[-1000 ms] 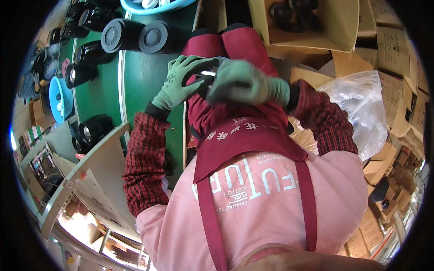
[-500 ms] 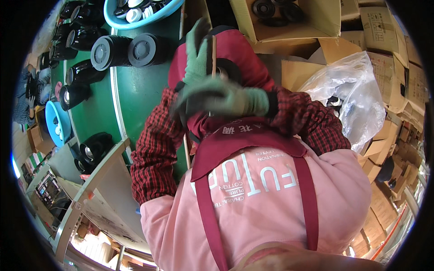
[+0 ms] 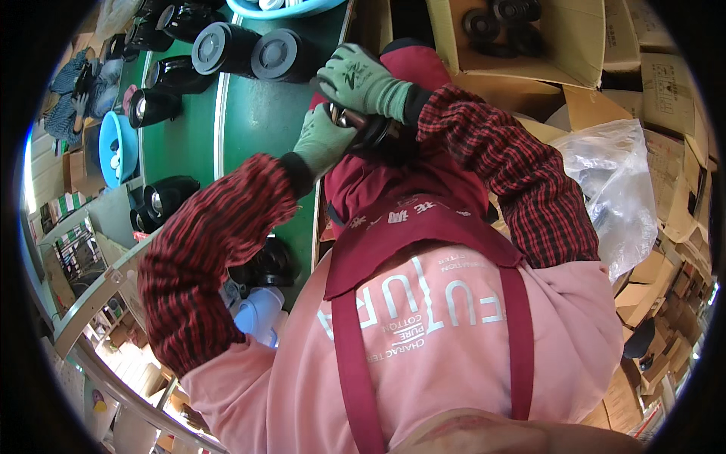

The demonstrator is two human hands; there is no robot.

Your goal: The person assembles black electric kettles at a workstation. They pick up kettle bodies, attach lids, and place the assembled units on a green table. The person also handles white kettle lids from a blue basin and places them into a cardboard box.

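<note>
Upper centre: left hand and right hand both clasp the black part, right hand on top.

I note the black part is mostly hidden between the gloved left hand and right hand, its shape unreadable.

Two green-gloved hands meet at upper centre, the left hand and the right hand, sharing one black round part. Two grey-capped black cylinders lie side by side on one green belt at upper left. Two blue basins show: one at far left, one at the top edge. One clear plastic bag sits at right. One open cardboard box sits at upper right.
</note>
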